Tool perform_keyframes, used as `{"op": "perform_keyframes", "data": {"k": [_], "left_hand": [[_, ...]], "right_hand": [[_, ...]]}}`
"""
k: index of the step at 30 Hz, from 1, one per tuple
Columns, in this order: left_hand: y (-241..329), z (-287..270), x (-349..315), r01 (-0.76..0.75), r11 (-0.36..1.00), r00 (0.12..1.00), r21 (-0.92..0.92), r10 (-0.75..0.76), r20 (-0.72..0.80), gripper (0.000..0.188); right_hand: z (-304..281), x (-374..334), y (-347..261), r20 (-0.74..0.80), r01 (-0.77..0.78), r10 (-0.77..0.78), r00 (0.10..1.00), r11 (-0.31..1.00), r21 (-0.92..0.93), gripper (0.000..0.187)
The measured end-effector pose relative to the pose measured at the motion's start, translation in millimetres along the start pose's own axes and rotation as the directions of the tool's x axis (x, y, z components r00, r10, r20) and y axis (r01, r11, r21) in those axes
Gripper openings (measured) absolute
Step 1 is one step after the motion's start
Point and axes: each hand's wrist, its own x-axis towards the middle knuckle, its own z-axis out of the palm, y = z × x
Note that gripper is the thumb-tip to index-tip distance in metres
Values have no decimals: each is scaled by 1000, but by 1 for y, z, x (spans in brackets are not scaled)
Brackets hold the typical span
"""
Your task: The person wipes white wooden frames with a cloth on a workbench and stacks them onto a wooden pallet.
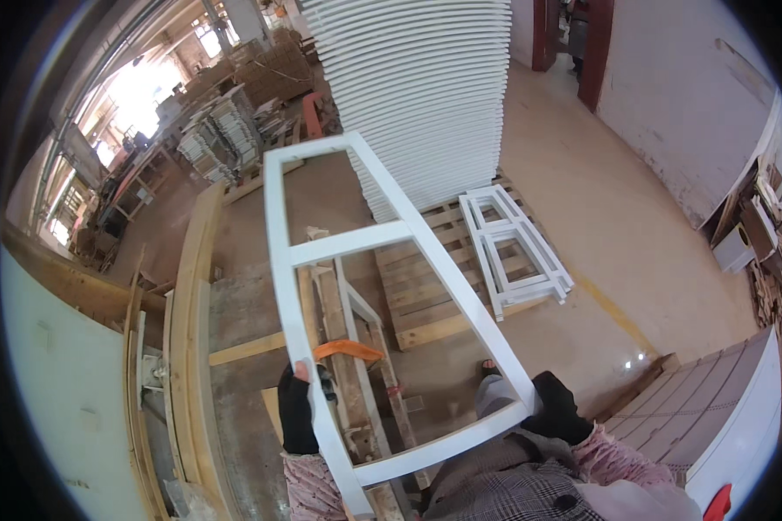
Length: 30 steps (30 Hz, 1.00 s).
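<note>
I hold a white rectangular wooden frame point(356, 239) with one crossbar, tilted out in front of me. My left hand point(297, 408), in a black fingerless glove, grips its left rail near the lower end. My right hand point(556, 408), also in a black glove, grips the lower right corner. Through the frame's lower opening I see a wooden stand point(356, 347) with an orange strap point(347, 350) on it.
A tall stack of white panels point(426, 95) rises ahead on a wooden pallet point(426, 286). A few white frames point(513, 252) lie on the pallet's right side. Long timber rails point(187, 347) run along my left. White panels point(721, 417) sit at lower right.
</note>
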Motion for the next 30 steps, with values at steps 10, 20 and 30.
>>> {"op": "perform_keyframes", "data": {"k": [10,20,30], "left_hand": [[-154,147,52,122,876,960,467,-224,170,37],[-453,349,176,192,721,848,666,-464,257,82],[-674,471,364,259,684,844,681,-504,185,77]], "right_hand": [[-36,31,204,-52,-191,196,979,978,78,62],[-39,196,539,-42,-293,291,956,944,-149,58],[75,351,790,7,-329,337,942,924,-197,54]]}}
